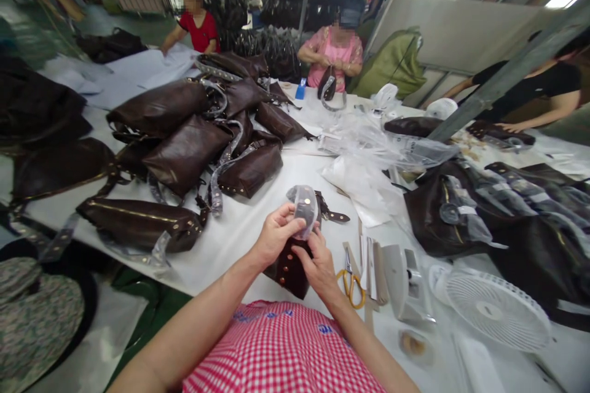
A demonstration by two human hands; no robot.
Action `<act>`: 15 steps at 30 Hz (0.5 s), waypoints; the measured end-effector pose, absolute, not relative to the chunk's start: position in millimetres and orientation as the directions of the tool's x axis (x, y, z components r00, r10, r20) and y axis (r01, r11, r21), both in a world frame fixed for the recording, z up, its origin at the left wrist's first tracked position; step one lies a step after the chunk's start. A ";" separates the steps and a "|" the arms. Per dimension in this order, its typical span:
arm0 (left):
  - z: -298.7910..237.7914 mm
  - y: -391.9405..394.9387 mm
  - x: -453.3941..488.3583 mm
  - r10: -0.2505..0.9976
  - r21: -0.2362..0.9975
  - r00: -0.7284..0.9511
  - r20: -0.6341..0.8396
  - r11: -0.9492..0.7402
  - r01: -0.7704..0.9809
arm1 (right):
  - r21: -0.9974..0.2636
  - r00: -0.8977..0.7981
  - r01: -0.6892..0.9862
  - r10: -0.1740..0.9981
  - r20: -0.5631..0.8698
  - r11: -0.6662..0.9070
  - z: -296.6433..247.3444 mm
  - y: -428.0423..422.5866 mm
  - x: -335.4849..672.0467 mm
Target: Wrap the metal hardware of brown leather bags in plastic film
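My left hand (275, 234) grips the top of a dark brown studded leather strap (289, 267) where clear plastic wrap (305, 207) covers it. My right hand (318, 267) pinches the same strap lower down, fingers closed on the leather and plastic. The strap's buckled end (332, 214) lies on the white table (239, 221) just behind my hands.
A heap of brown leather bags (184, 147) fills the table's left and middle. Yellow-handled scissors (351, 282), a white fan (495, 310) and more wrapped bags (483, 209) lie to the right. Loose clear plastic (369, 147) lies in the centre. Three people work at the far side.
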State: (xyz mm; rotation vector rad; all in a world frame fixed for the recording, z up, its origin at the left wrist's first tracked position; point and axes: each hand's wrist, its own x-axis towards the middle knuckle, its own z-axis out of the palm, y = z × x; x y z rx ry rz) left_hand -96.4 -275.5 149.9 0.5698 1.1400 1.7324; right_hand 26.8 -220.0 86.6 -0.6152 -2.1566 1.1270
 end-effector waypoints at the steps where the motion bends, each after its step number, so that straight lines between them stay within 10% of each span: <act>1: 146.8 -277.5 -97.8 0.904 0.899 -0.414 -0.110 -0.086 -0.429 | -0.864 -0.692 0.100 0.658 0.296 0.494 87.0 -218.2 24.2; 15: 107.3 -297.8 -113.5 0.919 0.966 -0.320 0.231 -0.177 0.189 | -0.983 -0.746 0.080 0.664 0.051 0.165 90.8 -212.3 21.5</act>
